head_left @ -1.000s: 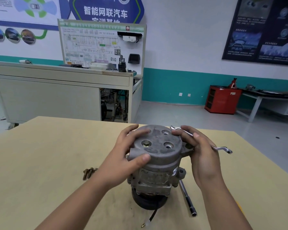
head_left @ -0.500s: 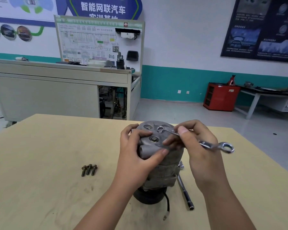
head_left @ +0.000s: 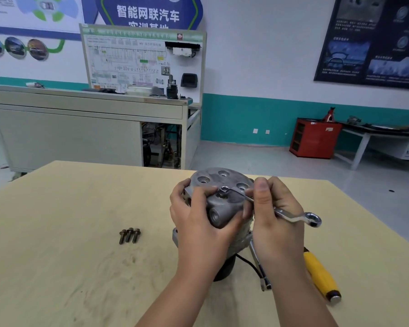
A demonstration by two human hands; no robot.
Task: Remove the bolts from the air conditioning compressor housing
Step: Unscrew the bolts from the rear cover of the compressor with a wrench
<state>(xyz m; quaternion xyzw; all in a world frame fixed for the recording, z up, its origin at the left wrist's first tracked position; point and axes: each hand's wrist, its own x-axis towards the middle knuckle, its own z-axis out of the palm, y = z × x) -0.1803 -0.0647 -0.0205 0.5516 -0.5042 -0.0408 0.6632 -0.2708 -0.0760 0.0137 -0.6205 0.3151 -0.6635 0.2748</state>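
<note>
The grey air conditioning compressor (head_left: 224, 204) stands on the table (head_left: 69, 232), its round end cap tilted toward me, with several open bolt holes on top. My left hand (head_left: 198, 220) grips the housing from the left, thumb across its front. A silver ring wrench (head_left: 291, 214) is held in my right hand (head_left: 273, 215); its small ring end sits over a bolt head (head_left: 223, 194) on the cap. Three removed bolts (head_left: 129, 235) lie side by side on the table to the left.
A yellow-handled tool (head_left: 321, 276) and a slim steel bar (head_left: 257, 263) lie on the table by my right wrist. A black wire (head_left: 248, 264) trails from the compressor's base. Beyond the table stand a training bench, a red cabinet (head_left: 314, 138) and a side desk.
The compressor has been tilted and turned toward me. The wrench's ring end has come down from the cap's far edge onto a bolt head near the front. The view dropped slightly.
</note>
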